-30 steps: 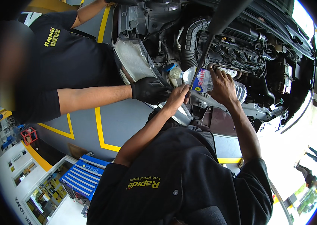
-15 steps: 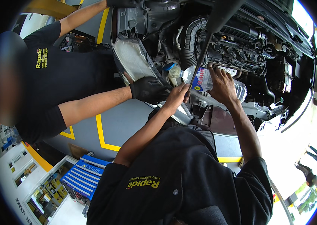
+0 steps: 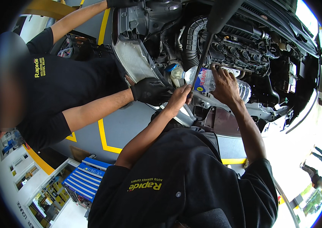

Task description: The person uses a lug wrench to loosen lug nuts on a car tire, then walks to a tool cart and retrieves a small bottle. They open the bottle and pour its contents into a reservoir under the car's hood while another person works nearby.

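A clear plastic bottle (image 3: 244, 91) with a blue and red label lies tilted over the front of the engine bay. My right hand (image 3: 225, 84) is wrapped over its middle from above. The bottle's neck end points left, at a translucent filler neck (image 3: 176, 73) beside a blue cap (image 3: 171, 67); whether they touch I cannot tell. Below the bottle's neck end, my left hand (image 3: 180, 99) is closed around the lower part of a thin dark rod (image 3: 202, 59), which crosses in front of the bottle.
On the left, a co-worker's black-gloved hand (image 3: 151, 91) rests by the headlight (image 3: 136, 53), close to my left hand. The engine (image 3: 233, 49) and a ribbed air hose (image 3: 191, 41) fill the bay. A blue tool cabinet (image 3: 85, 176) stands at lower left.
The co-worker's body and upper arm have shifted slightly left. My hands and the bottle stay almost where they were.
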Tool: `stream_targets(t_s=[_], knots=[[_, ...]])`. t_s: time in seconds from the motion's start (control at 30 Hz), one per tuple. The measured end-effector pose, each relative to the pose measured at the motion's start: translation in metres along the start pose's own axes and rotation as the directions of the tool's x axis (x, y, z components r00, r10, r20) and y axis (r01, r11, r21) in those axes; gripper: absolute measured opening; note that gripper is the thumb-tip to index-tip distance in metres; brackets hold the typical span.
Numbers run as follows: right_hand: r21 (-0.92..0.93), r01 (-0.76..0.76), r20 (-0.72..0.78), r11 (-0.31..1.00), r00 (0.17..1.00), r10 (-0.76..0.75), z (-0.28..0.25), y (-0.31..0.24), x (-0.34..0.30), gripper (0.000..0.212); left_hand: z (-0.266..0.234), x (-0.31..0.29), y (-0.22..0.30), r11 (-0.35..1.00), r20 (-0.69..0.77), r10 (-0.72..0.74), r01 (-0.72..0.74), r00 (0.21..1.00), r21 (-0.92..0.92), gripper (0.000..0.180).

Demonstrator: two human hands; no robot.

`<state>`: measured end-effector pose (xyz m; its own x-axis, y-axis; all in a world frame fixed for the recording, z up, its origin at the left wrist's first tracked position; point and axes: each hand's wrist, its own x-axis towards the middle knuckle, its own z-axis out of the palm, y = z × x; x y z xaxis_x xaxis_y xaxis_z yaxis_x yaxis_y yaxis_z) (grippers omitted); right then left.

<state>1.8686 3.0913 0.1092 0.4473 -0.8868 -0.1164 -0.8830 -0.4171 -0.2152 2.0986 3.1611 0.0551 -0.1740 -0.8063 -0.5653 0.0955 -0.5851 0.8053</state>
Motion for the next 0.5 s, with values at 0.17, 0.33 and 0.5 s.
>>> stream_targets(t_s=[0.17, 0.33, 0.5], knots=[[-0.027, -0.008, 0.004, 1.0, 1.0, 0.008, 0.0011, 0.0003, 0.0009, 0.091, 0.0002, 0.0004, -0.0007, 1.0, 0.003, 0.001, -0.001, 1.0, -0.013, 0.031], [-0.022, -0.002, 0.014, 1.0, 1.0, 0.002, -0.0008, -0.0001, -0.0001, 0.069, 0.0004, -0.0007, 0.0004, 1.0, -0.002, 0.015, -0.015, 1.0, -0.014, 0.031], [-0.019, -0.022, 0.022, 1.0, 1.0, 0.022, -0.0003, -0.0003, 0.0, 0.102, 0.0003, -0.0005, -0.0004, 1.0, 0.003, 0.019, -0.019, 1.0, -0.023, 0.032]])
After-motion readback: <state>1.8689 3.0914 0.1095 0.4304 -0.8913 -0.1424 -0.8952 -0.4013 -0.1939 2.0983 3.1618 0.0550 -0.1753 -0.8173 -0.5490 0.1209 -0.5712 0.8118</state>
